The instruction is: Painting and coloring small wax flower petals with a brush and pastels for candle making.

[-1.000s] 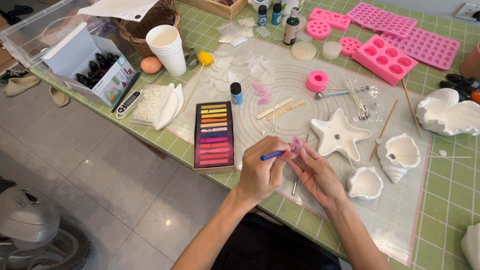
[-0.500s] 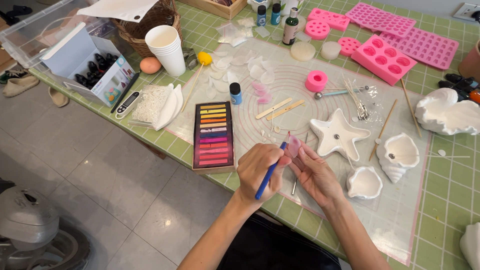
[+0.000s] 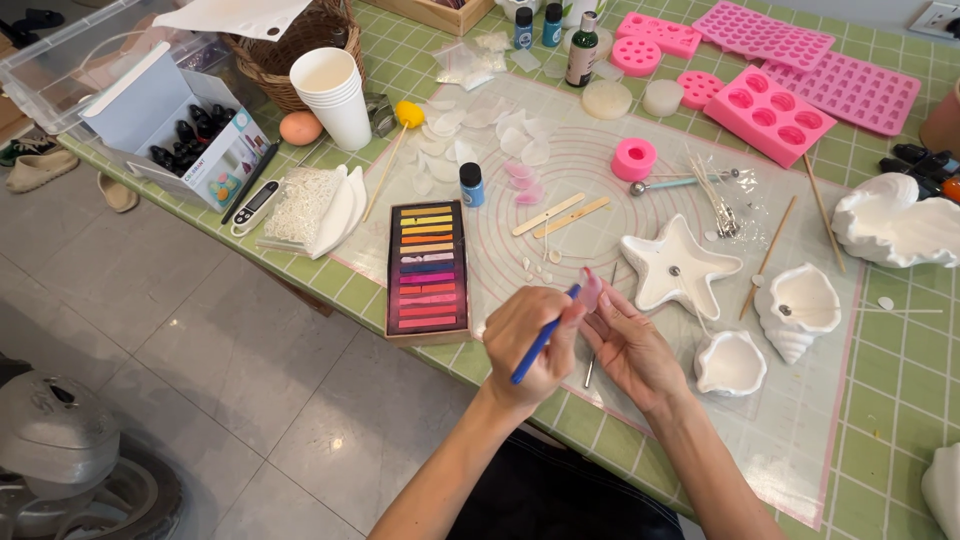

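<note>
While the left hand (image 3: 528,345) pinched a blue tool (image 3: 540,345), the right hand (image 3: 632,350) closed its fingertips on a small pink piece (image 3: 590,290), lower centre of frame, above the mat (image 3: 800,420).

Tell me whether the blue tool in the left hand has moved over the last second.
Yes. The blue tool has swung from lying level to slanting steeply, its tip now up at the small pink piece, judged against the fixed pastel box. The left hand holds it.

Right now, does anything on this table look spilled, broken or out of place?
Nothing looks spilled or broken. The only odd spot: the pastel box hangs slightly over the table edge, beside the left hand holding a blue tool.
</note>
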